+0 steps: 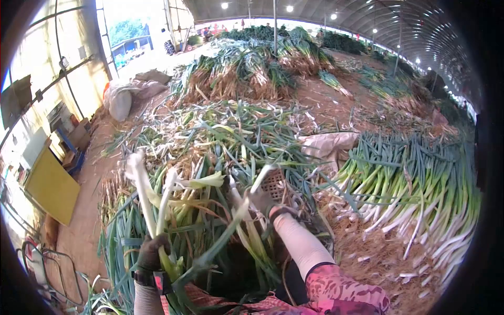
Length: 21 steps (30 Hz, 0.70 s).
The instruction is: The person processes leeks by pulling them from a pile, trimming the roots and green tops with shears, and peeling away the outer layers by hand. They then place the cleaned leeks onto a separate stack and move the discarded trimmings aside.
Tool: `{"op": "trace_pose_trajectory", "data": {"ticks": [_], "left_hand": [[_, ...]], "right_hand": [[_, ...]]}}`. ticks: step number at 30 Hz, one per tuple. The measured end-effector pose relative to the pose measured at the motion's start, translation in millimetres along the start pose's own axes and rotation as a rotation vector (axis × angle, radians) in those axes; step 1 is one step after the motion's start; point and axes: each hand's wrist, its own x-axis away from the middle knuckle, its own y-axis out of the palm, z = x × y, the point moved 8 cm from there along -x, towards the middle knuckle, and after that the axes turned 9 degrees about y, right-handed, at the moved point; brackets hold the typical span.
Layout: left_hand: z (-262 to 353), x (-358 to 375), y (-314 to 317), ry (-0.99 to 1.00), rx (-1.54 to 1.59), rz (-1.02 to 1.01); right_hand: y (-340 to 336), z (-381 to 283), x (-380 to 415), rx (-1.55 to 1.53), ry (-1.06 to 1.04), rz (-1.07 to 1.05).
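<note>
My left hand (151,253), in a dark glove, is closed around the lower part of a few green onions (140,184), whose thick white ends point up and away from me. My gloved right hand (261,202) reaches forward, its fingers wrapped round another green onion (260,177) with a pale stalk. Below and between the hands, loose leaves and stalks (191,220) hang in a tangle. A woven basket (273,186) shows just beyond my right hand, partly covered by leaves.
Trimmed green onions (415,184) lie in a dense row at the right, beside scattered root trimmings (367,262). A heap of leaves (210,126) spreads ahead. Untrimmed bundles (236,73) stand farther back. At the left are a yellow board (52,184) and a metal frame (60,268).
</note>
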Motion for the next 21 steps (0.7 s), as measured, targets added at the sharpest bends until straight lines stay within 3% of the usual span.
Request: {"op": "trace_pose_trajectory", "data": {"ticks": [1, 3, 4, 6, 9, 10, 12, 13, 14, 20, 21], "left_hand": [[-14, 3, 1, -0.059, 0.01, -0.03], [-31, 11, 12, -0.105, -0.07, -0.032], [-45, 20, 14, -0.263, -0.139, -0.061], [-71, 12, 30, -0.189, -0.191, -0.183], [-89, 13, 51, -0.296, -0.067, -0.203], [-77, 10, 53, -0.181, -0.224, -0.189], [-108, 4, 43, -0.328, -0.089, -0.217], [-82, 12, 57, -0.251, -0.092, -0.096], [-77, 14, 59, -0.218, -0.078, -0.113], [-127, -3, 37, -0.243, -0.024, -0.132], [-127, -5, 38, -0.21, -0.042, -0.149]], "right_hand": [[41, 6, 36, 0.489, -0.256, -0.394], [84, 80, 76, 0.129, 0.309, -0.333], [67, 64, 102, 0.385, 0.304, -0.166], [98, 67, 116, 0.555, 0.197, -0.144], [98, 73, 127, 0.525, 0.239, -0.158], [94, 72, 126, 0.509, 0.241, -0.15], [87, 58, 126, 0.487, 0.244, -0.129], [81, 52, 126, 0.473, 0.247, -0.115], [76, 46, 127, 0.465, 0.253, -0.106], [68, 13, 154, 0.469, 0.331, -0.149], [66, 13, 159, 0.53, 0.36, -0.048]]}}
